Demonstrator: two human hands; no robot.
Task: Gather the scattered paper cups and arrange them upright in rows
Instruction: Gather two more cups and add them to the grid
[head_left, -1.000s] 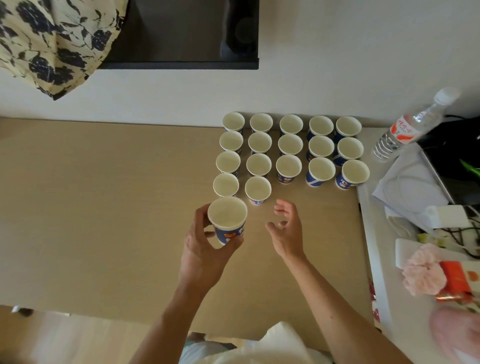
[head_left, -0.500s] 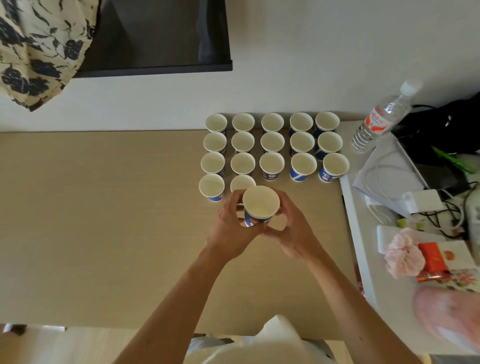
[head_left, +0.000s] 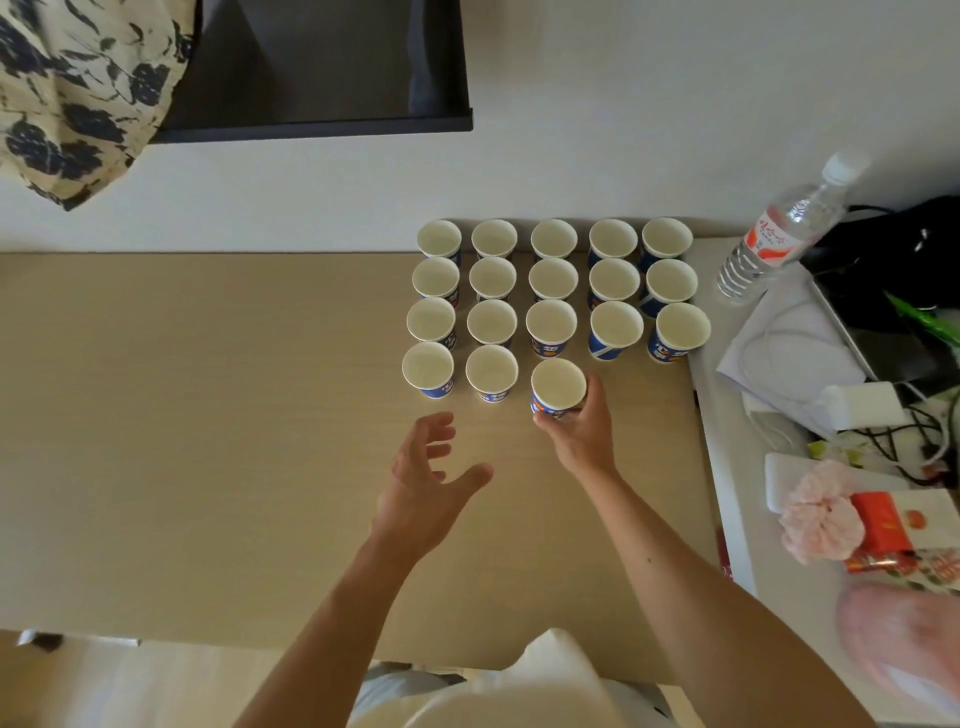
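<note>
Gripping the paper cup (head_left: 558, 387) just ahead of its palm, the right hand (head_left: 579, 431) should seat it flat on the table (head_left: 208, 415), level with the two cups (head_left: 491, 371) to its left; the left hand (head_left: 426, 467) hovers spread, empty.

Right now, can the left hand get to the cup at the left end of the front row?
Probably yes. The left hand is open and holds nothing, and only bare table lies between it and that cup. The next cup stands to its right, off that path.
</note>
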